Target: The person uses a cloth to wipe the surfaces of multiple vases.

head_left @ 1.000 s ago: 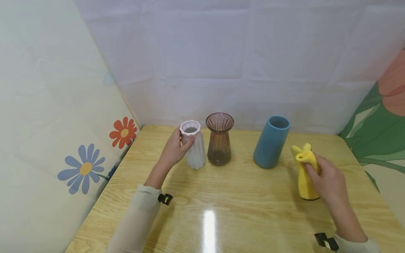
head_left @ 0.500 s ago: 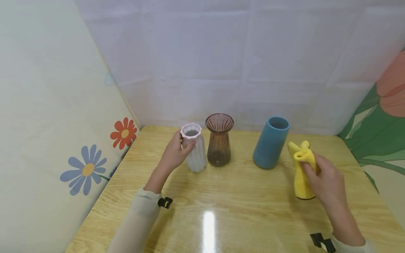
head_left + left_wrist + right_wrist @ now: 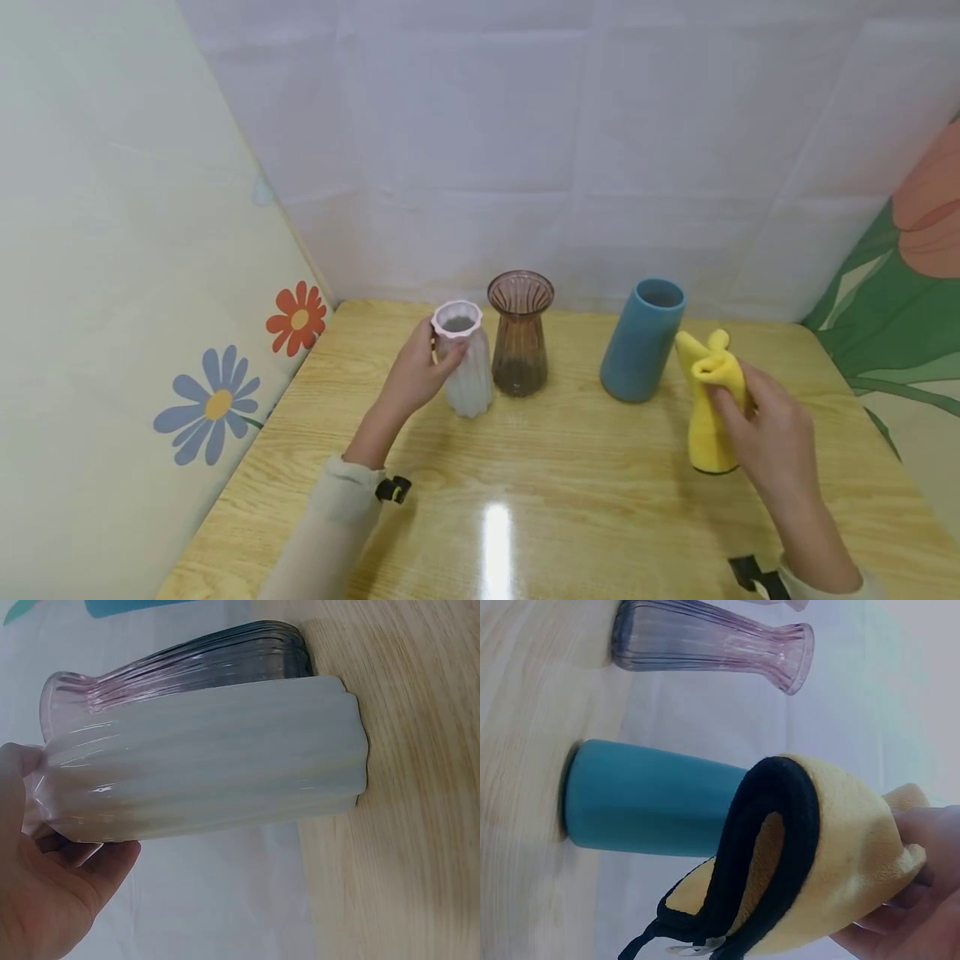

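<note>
My left hand (image 3: 414, 371) grips a white fluted vase (image 3: 469, 379) just below its scalloped pink-white rim, thumb on the near side. In the left wrist view the vase (image 3: 217, 757) has its base close to the wood; whether it touches cannot be told. Right of it stands a brown-purple ribbed glass vase (image 3: 520, 350) with a flared mouth. My right hand (image 3: 776, 429) pinches a bunched yellow cloth (image 3: 708, 429) from above. The cloth (image 3: 847, 847) shows a black edging and a dark loop in the right wrist view. A blue tapered vase (image 3: 641, 346) stands left of the cloth.
A wood-grain table (image 3: 570, 500) lies under everything, with a bright reflection near its front. White sheeting (image 3: 465, 125) hangs behind the vases. Flower-printed panels stand at the left (image 3: 97, 250) and right sides.
The white vase has shifted toward me and slightly right in my left hand. My right hand has moved a little left with the yellow cloth, closer to the blue vase.
</note>
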